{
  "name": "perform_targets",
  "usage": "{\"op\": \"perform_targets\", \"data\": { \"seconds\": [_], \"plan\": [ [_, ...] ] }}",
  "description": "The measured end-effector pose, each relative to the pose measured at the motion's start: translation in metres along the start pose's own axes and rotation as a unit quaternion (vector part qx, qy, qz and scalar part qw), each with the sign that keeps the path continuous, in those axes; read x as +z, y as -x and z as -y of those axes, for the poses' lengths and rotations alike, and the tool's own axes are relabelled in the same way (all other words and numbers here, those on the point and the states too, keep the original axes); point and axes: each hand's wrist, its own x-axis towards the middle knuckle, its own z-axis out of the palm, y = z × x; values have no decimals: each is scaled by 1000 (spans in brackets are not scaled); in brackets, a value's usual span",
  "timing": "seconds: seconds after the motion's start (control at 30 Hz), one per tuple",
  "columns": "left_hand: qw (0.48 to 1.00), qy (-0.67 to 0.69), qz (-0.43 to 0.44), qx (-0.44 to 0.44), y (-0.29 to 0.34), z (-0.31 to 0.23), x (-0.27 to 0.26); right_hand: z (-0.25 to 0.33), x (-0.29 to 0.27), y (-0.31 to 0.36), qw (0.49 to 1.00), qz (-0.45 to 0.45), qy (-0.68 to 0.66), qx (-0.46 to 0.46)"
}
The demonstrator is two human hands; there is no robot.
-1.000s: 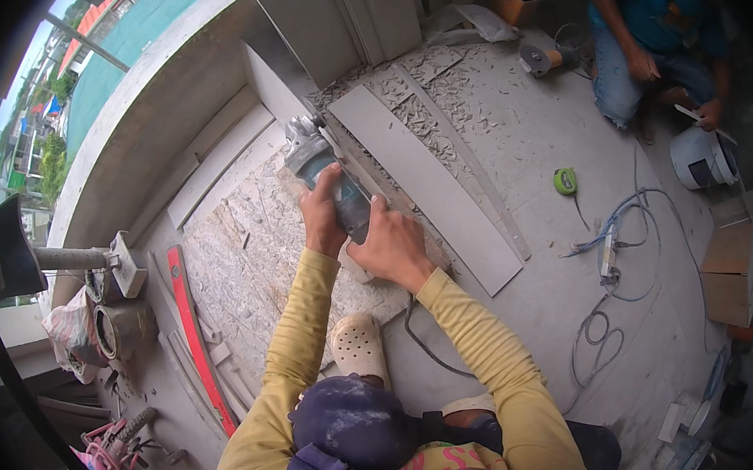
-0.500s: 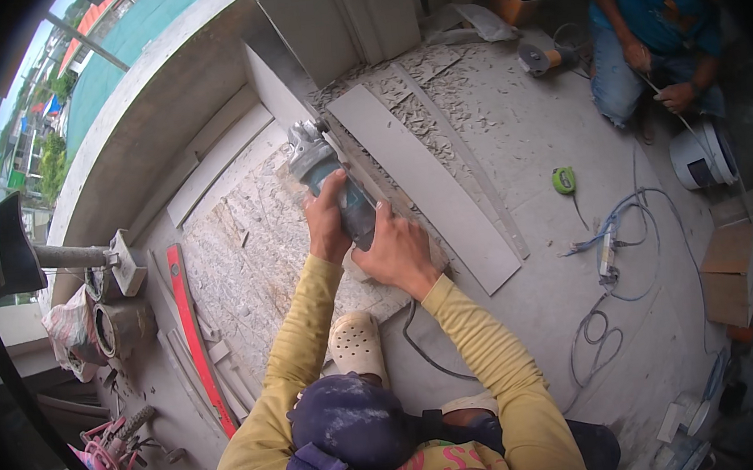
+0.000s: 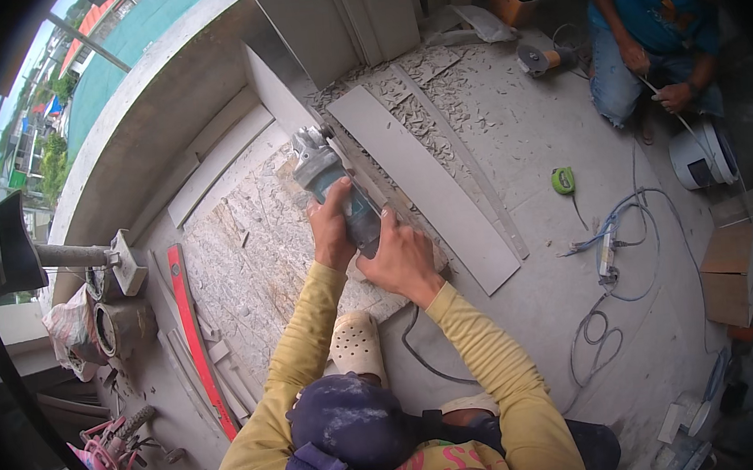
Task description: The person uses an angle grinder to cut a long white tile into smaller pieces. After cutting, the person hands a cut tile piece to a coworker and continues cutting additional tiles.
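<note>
An angle grinder with a teal and dark body and a grey metal head is held in both my hands. My left hand wraps its middle from the left side. Behind it, my right hand grips the rear of the body, where a dark cord trails toward me. The grinder's head is over the right edge of a rough, dusty board, beside a strip standing along that edge. Whether the disc touches anything cannot be made out.
Right of the grinder lie a long grey tile strip and scattered shards. A red spirit level rests at left. Further right are a green tape measure, a tangled extension cord, another grinder and a seated co-worker near a bucket.
The grinder has shifted slightly to the right and toward me, both my hands moving with it. The nearby materials stay in place.
</note>
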Motion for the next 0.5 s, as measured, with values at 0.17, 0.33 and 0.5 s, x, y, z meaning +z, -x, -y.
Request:
{"op": "perform_targets", "data": {
  "seconds": [0.17, 0.33, 0.5],
  "plan": [
    [1000, -6, 3, 12, -6, 0, -1, 0, 3, -5, 1000, 3, -7, 3],
    [1000, -14, 0, 12, -18, -2, -6, 4, 7, -14, 1000, 1, -13, 4],
    [1000, -21, -3, 13, -24, -8, -4, 7, 10, -22, 1000, -5, 0, 7]
  ]
}}
